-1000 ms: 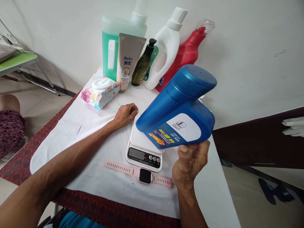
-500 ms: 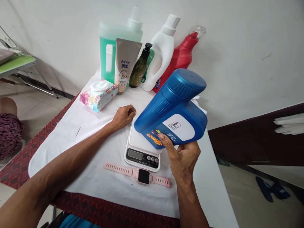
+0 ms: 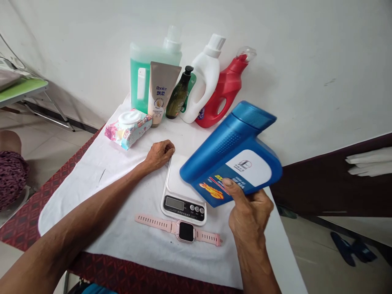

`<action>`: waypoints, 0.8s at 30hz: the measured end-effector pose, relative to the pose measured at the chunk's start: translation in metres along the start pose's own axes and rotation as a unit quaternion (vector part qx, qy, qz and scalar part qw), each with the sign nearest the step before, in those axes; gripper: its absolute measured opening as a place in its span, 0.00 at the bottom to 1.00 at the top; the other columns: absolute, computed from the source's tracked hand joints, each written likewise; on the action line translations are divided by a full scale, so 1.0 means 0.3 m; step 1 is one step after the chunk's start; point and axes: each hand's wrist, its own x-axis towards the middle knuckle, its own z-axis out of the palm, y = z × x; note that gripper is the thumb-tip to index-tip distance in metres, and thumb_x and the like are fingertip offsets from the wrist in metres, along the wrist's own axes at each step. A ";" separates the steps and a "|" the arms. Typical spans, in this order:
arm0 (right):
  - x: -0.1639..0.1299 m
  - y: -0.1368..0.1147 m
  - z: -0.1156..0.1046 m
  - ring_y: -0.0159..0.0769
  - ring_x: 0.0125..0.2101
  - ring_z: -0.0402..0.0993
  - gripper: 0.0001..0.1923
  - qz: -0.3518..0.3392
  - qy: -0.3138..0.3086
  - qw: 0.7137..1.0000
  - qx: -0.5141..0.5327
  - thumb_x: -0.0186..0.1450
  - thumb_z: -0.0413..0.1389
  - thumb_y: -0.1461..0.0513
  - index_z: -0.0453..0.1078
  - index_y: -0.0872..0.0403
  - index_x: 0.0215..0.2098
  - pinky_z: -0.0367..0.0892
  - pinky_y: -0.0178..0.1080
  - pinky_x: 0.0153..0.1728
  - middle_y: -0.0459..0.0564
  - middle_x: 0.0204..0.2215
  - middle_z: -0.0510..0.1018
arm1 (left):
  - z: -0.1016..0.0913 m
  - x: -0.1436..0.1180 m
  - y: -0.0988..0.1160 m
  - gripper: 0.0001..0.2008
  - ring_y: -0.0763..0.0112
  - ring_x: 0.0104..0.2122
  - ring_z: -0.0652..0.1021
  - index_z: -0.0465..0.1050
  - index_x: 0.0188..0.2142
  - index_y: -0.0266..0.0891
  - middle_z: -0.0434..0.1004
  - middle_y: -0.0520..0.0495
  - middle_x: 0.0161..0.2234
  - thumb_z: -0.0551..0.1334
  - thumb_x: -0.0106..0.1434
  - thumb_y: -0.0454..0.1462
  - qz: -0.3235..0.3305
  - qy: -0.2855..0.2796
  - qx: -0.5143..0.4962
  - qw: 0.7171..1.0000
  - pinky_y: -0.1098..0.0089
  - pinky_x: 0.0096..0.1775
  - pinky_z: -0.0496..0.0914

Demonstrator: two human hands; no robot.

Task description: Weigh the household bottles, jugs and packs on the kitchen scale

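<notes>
My right hand [image 3: 249, 212] grips a blue motor oil bottle [image 3: 226, 149], thumb on its printed label and fingers behind. The bottle is tilted, its capped end up and to the right, over the right side of a white kitchen scale [image 3: 174, 179]. It hides part of the weighing plate, and I cannot tell whether its lower end touches it. My left hand [image 3: 159, 156] rests with fingers curled at the scale's far left corner; nothing shows in it. A pink-strapped smartwatch [image 3: 186, 232] lies in front of the scale.
By the wall stand a green liquid jug [image 3: 139, 61], a Rejoice tube [image 3: 161, 85], a dark pump bottle [image 3: 179, 96], a white bottle [image 3: 210, 67] and a red bottle [image 3: 228, 85]. A wipes pack [image 3: 128, 127] lies left. A person's knee [image 3: 10, 143] shows at the left edge.
My right hand has moved the oil bottle right and slightly down, uncovering more of the scale and the red bottle. My left hand stays at the scale's corner. The view has shifted slightly.
</notes>
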 end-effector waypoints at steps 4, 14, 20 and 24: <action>0.050 -0.002 -0.053 0.46 0.40 0.83 0.24 0.022 0.081 0.995 0.050 0.48 0.75 0.56 0.81 0.54 0.42 0.81 0.51 0.44 0.49 0.38 0.85 | 0.001 0.003 -0.001 0.05 0.70 0.27 0.76 0.74 0.34 0.40 0.77 0.52 0.25 0.59 0.66 0.35 0.001 0.002 0.002 1.000 0.70 0.35 0.69; 0.324 0.092 -0.139 0.42 0.39 0.81 0.24 -0.095 0.189 0.977 0.018 0.47 0.75 0.53 0.78 0.54 0.39 0.80 0.52 0.48 0.46 0.37 0.83 | 0.002 0.006 0.000 0.06 0.70 0.27 0.75 0.74 0.34 0.40 0.77 0.52 0.26 0.59 0.66 0.36 0.003 0.004 0.014 1.000 0.69 0.33 0.68; 0.577 0.197 -0.055 0.37 0.32 0.77 0.21 -0.100 0.210 0.972 -0.042 0.48 0.71 0.51 0.71 0.53 0.31 0.79 0.44 0.36 0.43 0.30 0.78 | 0.005 0.009 0.008 0.05 0.71 0.27 0.75 0.74 0.34 0.40 0.77 0.52 0.26 0.60 0.66 0.36 -0.003 0.005 0.004 1.000 0.70 0.33 0.68; 0.706 0.279 0.016 0.36 0.31 0.74 0.20 -0.099 0.225 0.967 -0.071 0.50 0.70 0.52 0.66 0.51 0.29 0.77 0.43 0.36 0.41 0.27 0.74 | 0.005 0.009 0.014 0.06 0.71 0.27 0.75 0.74 0.34 0.40 0.77 0.51 0.26 0.60 0.67 0.36 -0.009 0.000 -0.003 1.000 0.70 0.33 0.68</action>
